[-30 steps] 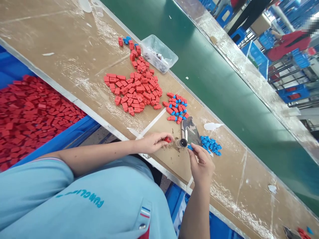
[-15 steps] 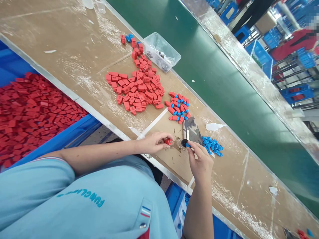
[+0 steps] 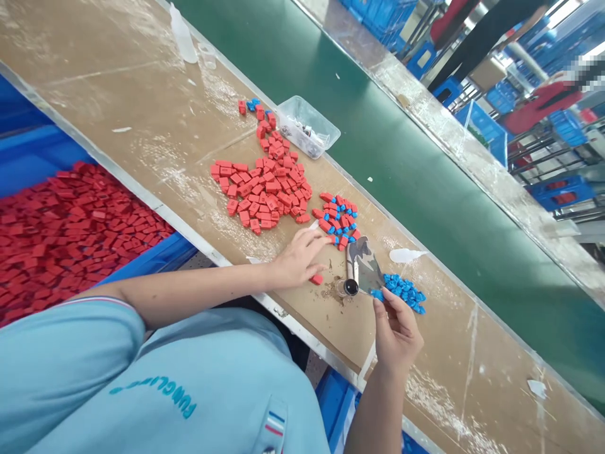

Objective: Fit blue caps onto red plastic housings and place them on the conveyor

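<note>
Red plastic block (image 3: 317,279) is lying on the brown desk (image 3: 142,113) near its front edge under the left hand (image 3: 299,257), whose fingers are spreading open toward the red-and-blue assembled pieces (image 3: 338,217), while the right hand (image 3: 396,331) is pinching a small blue plastic cap (image 3: 378,294) beside the blue cap pile (image 3: 401,291), so fitting cap to block looks next.

You have two hands in view, one clear tub (image 3: 308,126) top centre, one squeeze bottle (image 3: 182,34) upper left, and three heaps of small parts.

Brown workbench (image 3: 142,120) carries red parts pile (image 3: 265,189), mixed red-blue cluster (image 3: 338,217), blue parts heap (image 3: 401,291), clear tub (image 3: 307,126).
</note>
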Tool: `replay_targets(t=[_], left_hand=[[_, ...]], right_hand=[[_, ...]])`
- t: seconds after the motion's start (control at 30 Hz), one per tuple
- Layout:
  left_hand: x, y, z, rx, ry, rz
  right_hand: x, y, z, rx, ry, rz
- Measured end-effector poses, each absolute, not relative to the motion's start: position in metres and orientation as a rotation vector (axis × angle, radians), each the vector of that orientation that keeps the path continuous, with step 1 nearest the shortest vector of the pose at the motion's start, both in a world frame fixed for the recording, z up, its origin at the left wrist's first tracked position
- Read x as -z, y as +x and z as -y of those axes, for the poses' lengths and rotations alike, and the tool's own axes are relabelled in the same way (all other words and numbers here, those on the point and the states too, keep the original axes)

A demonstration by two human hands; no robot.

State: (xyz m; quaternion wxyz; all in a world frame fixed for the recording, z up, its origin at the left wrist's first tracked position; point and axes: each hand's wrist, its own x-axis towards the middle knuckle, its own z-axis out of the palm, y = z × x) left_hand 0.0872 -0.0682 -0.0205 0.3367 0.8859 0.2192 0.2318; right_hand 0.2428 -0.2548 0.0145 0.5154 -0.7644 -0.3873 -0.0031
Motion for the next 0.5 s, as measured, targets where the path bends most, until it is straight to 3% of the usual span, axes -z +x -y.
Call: replay_targets(t=[0.2,0.5], left_hand=[[0.018,0.149,0.055,-0.343,2.434,-1.023],[0.012,0.192,0.029,-0.274,2.428,-1.142]], right_hand=[[0.004,0.253,0.262,0.086,-1.768,0.666],[0.036,0.272,0.266,0.186,-1.764,0.655]])
